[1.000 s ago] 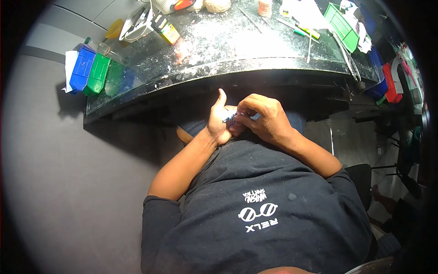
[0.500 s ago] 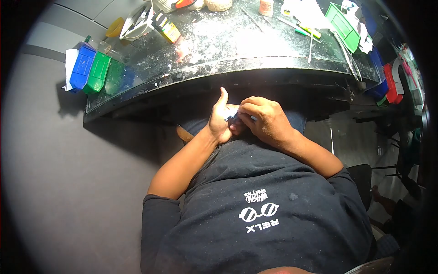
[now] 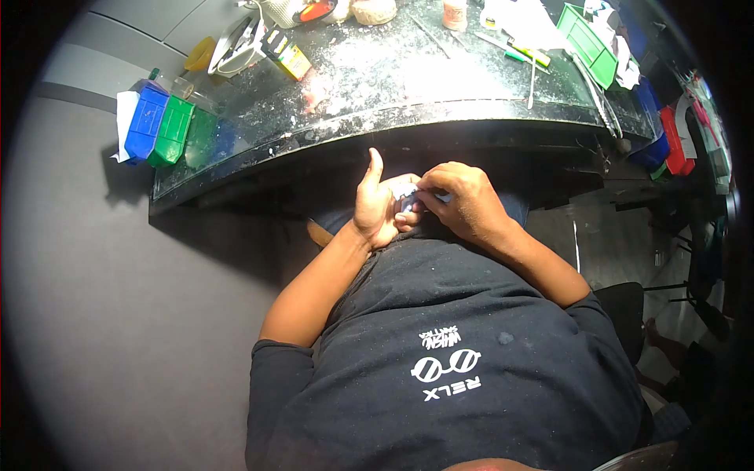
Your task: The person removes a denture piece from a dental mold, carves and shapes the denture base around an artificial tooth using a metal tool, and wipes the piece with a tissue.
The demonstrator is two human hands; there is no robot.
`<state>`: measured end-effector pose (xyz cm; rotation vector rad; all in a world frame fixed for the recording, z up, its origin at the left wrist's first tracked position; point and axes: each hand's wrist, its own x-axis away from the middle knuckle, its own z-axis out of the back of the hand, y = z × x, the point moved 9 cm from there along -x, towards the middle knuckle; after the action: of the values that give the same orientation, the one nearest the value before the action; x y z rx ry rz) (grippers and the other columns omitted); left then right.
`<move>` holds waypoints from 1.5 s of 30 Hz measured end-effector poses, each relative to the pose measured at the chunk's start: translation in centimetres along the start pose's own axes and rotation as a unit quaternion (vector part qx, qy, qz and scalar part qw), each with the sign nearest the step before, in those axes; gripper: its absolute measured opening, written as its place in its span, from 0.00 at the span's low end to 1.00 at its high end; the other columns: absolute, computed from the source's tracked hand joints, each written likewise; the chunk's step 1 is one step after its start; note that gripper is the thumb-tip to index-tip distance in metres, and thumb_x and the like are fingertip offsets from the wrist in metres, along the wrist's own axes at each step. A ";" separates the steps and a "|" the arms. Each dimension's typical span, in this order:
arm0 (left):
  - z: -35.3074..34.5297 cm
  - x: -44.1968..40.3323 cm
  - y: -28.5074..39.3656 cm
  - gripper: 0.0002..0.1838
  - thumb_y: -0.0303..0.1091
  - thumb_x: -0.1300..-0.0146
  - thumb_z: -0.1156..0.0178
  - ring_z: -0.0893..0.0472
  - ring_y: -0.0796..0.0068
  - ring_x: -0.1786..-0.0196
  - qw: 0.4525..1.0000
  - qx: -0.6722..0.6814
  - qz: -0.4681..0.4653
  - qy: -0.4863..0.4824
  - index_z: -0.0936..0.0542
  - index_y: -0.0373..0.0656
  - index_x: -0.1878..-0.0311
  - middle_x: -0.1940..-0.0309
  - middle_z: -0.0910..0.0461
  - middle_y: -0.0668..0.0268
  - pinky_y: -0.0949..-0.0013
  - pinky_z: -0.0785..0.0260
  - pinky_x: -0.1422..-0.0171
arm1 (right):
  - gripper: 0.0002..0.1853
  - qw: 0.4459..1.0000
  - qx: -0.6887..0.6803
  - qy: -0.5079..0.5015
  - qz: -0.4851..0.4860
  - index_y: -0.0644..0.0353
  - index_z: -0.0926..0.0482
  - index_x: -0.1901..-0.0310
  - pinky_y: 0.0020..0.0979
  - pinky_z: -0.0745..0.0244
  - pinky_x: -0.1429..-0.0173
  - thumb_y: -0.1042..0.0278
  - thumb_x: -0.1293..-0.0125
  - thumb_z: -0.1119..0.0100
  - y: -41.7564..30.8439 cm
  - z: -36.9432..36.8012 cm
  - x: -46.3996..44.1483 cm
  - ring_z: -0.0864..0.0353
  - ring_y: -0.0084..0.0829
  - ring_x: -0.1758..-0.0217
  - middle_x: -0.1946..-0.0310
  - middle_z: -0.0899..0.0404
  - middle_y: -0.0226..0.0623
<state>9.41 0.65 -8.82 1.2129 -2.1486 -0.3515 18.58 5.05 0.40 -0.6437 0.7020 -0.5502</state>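
Observation:
My left hand (image 3: 377, 208) is turned palm up in front of my belly, its thumb stretched out toward the desk. Its fingers curl around a small whitish-blue piece (image 3: 407, 202), too small to name. My right hand (image 3: 463, 196) bends over from the right, thumb and fingertips pinched together at the edge of that piece. Whether the pinch grips the piece itself or something tiny on it is hidden by the fingers. Both hands are held below the front edge of the desk (image 3: 353, 129), over my lap.
A dusty dark desktop carries a yellow-and-black box (image 3: 292, 61), a pinkish jar (image 3: 454, 14), a green-handled tool (image 3: 518, 56) and a green bin (image 3: 587, 45). Blue (image 3: 145, 122) and green (image 3: 170, 129) bins hang at the left edge. A dark seat (image 3: 616, 306) is at my right.
My left hand has tilted and shifted slightly left, showing more of the pale piece. My right fingertips have moved a little along it and stay pinched.

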 end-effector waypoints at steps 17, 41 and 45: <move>1.1 -0.2 -0.1 0.43 0.82 0.36 0.63 0.34 0.82 0.84 0.995 -0.061 0.008 0.074 0.22 0.47 0.64 0.79 0.28 0.69 0.81 0.45 0.84 | 0.07 0.993 -0.066 0.000 -0.094 0.67 0.17 0.66 0.26 0.21 0.62 0.75 0.41 0.27 2.1 -0.6 0.4 0.17 0.25 0.65 0.63 0.16 0.37; 2.1 0.3 0.1 0.45 0.86 0.40 0.68 0.40 0.87 0.89 0.973 -0.140 0.014 0.181 0.27 0.48 0.70 0.84 0.34 0.73 0.82 0.52 0.87 | 0.09 0.989 -0.066 -0.018 -0.134 0.64 0.17 0.67 0.29 0.24 0.62 0.70 0.44 0.25 2.6 -1.1 0.8 0.22 0.26 0.68 0.68 0.18 0.35; 2.3 0.3 0.0 0.45 0.87 0.41 0.68 0.41 0.87 0.89 0.973 -0.145 0.015 0.181 0.27 0.49 0.70 0.83 0.34 0.73 0.82 0.53 0.87 | 0.10 0.987 -0.081 -0.016 -0.135 0.64 0.16 0.67 0.32 0.24 0.62 0.67 0.44 0.25 2.4 -1.1 0.8 0.22 0.28 0.69 0.69 0.18 0.37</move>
<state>7.79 0.24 -10.43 0.9899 -1.7309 -0.3836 18.89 5.78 -2.21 -0.9056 0.6378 -0.7364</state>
